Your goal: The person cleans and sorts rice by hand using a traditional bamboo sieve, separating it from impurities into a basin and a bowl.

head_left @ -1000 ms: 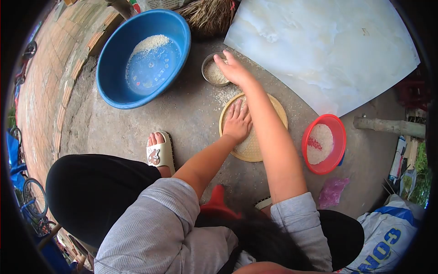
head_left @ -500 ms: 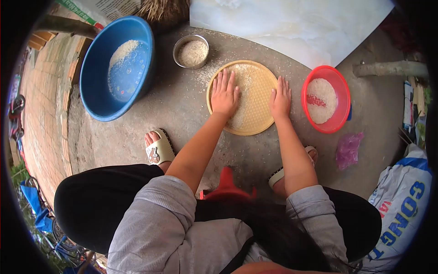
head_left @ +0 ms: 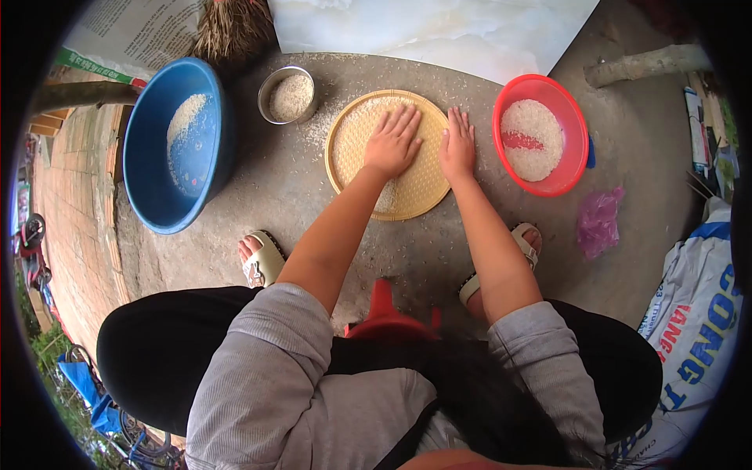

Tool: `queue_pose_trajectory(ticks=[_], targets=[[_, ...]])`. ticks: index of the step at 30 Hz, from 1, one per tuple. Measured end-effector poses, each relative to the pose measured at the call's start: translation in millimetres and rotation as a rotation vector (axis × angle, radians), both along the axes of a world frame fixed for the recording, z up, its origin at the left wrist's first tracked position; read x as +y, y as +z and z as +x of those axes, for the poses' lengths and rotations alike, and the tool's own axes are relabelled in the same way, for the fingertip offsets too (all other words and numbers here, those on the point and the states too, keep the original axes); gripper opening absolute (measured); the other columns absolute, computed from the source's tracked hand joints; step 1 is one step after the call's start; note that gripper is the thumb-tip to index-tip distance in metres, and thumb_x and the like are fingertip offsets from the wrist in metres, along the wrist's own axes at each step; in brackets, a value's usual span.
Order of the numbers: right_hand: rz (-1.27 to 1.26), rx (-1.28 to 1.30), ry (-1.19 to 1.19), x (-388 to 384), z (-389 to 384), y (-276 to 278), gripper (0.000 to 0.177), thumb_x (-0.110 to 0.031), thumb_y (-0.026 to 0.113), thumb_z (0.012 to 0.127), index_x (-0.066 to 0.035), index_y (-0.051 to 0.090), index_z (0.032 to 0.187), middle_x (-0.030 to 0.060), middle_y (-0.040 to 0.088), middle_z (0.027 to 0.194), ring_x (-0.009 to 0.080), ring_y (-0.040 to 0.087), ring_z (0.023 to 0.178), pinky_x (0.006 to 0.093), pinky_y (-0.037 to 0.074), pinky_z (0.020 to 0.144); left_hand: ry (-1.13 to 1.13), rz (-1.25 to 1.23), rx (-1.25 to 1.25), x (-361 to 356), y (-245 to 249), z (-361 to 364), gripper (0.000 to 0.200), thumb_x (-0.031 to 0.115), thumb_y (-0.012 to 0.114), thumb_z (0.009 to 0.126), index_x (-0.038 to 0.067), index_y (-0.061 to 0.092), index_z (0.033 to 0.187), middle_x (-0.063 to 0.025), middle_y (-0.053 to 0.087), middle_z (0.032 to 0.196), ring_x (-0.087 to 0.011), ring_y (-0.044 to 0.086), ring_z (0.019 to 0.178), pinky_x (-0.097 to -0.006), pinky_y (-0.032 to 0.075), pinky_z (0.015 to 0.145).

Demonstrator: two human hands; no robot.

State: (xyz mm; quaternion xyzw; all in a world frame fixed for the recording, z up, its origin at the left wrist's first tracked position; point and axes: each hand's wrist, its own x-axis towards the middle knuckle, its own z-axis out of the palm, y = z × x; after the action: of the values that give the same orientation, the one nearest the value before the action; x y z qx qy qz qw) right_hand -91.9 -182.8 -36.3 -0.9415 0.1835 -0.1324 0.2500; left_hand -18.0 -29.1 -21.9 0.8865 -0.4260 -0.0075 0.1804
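Through the head camera I had the floor [head_left: 305, 196] in view, the tray [head_left: 427, 176] lying flat on it. The sheet [head_left: 435, 31] was beyond the tray; the blue basin [head_left: 145, 184] stood well to the tray's left, and the red basin [head_left: 575, 141] near its right side. Off the tray's far left sat the bowl [head_left: 265, 100]; the bag [head_left: 600, 223] lay to the tray's right, toward its near side.

I saw the left hand [head_left: 394, 141] laid palm down over the tray, fingers straight and a little apart, its grip closed on nothing. The right hand [head_left: 457, 146] covered part of the tray's right rim, fingers extended and close together; I could not tell how firmly it pressed, but its grip was not wrapped round anything.

Smallest was the grain [head_left: 354, 141], spread along the tray's left and far parts, with more in the bowl and both basins and strays on the floor. The low rim worried me: a broad sweep of the left palm could have pushed grain over it. Weight near one edge might have tipped or slid the tray.
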Motion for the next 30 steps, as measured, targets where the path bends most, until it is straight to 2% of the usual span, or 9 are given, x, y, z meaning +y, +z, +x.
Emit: queue_pose_trajectory(ticks=[10,15,19,22,24,25,27,28,30], targets=[[0.087,0.064,0.006,-4,2,-2,0.051,-0.005,0.042,0.086,-0.004,0.032,0.136,0.0134,0.03,0.143,0.0312,0.024,0.134,0.0435,0.018,0.11,-0.298,0.028,0.036,29,12,-52,0.052,0.036,0.032,0.094,0.015,0.025,0.141,-0.0036,0.024,0.147,-0.0223,0.017,0.137,-0.0424,0.011,0.112],[-0.005,0.229,-0.069,18,-18,24,0.065,-0.004,0.055,0.076,-0.003,0.03,0.136,0.0144,0.029,0.143,0.0308,0.023,0.134,0.0419,0.022,0.109,0.287,0.037,0.021,69,-7,-29,0.055,0.038,0.032,0.094,0.016,0.019,0.143,-0.006,0.019,0.149,-0.0246,0.015,0.138,-0.0449,0.007,0.111],[-0.119,0.241,-0.145,74,-36,38,0.066,-0.004,0.058,0.073,-0.005,0.034,0.135,0.0144,0.031,0.142,0.0303,0.025,0.133,0.0403,0.024,0.109,0.174,0.145,-0.058,77,2,-43,0.055,0.038,0.033,0.094,0.016,0.02,0.143,-0.0077,0.019,0.149,-0.0265,0.015,0.137,-0.0458,0.009,0.111],[-0.018,0.173,-0.349,91,-40,44,0.064,-0.005,0.059,0.072,-0.007,0.038,0.133,0.015,0.035,0.139,0.0295,0.03,0.131,0.0394,0.027,0.107,0.015,0.024,0.167,66,10,-41,0.056,0.038,0.037,0.092,0.016,0.023,0.142,-0.009,0.02,0.148,-0.0275,0.016,0.137,-0.0463,0.011,0.11],[0.09,0.143,-0.555,84,-50,44,0.061,-0.008,0.06,0.073,-0.009,0.04,0.131,0.014,0.04,0.135,0.0296,0.037,0.126,0.0402,0.031,0.103,0.491,0.077,-0.004,73,23,-42,0.057,0.037,0.041,0.09,0.016,0.025,0.141,-0.0098,0.02,0.148,-0.0275,0.013,0.138,-0.0456,0.009,0.111],[0.228,0.19,-0.612,75,-53,46,0.049,-0.007,0.057,0.075,-0.008,0.048,0.123,0.0147,0.047,0.128,0.0306,0.044,0.119,0.0405,0.035,0.099,0.77,-0.03,0.013,81,25,-49,0.058,0.033,0.048,0.087,0.015,0.03,0.139,-0.0118,0.028,0.145,-0.0291,0.021,0.135,-0.0434,0.02,0.108],[0.244,0.209,-0.531,48,-60,15,0.034,-0.005,0.056,0.077,-0.006,0.056,0.111,0.016,0.057,0.114,0.0305,0.054,0.107,0.0387,0.042,0.092,0.878,-0.098,0.24,99,31,-58,0.056,0.032,0.05,0.086,0.013,0.034,0.136,-0.013,0.032,0.142,-0.0293,0.028,0.131,-0.0424,0.025,0.105],[0.59,0.003,-0.519,31,-58,-35,0.023,-0.005,0.056,0.079,-0.004,0.059,0.102,0.0166,0.062,0.102,0.0286,0.06,0.095,0.0372,0.047,0.083,0.978,-0.178,0.474,106,35,-52,0.054,0.03,0.052,0.085,0.012,0.039,0.133,-0.0141,0.036,0.139,-0.0295,0.034,0.128,-0.0414,0.031,0.102],[0.652,0.088,-0.49,32,-65,-2,0.02,-0.007,0.053,0.083,-0.002,0.057,0.102,0.0169,0.063,0.099,0.0271,0.062,0.091,0.0366,0.047,0.078,1.112,-0.238,0.487,106,21,-36,0.049,0.03,0.054,0.085,0.01,0.045,0.128,-0.0157,0.044,0.13,-0.0289,0.044,0.118,-0.0406,0.036,0.097]])
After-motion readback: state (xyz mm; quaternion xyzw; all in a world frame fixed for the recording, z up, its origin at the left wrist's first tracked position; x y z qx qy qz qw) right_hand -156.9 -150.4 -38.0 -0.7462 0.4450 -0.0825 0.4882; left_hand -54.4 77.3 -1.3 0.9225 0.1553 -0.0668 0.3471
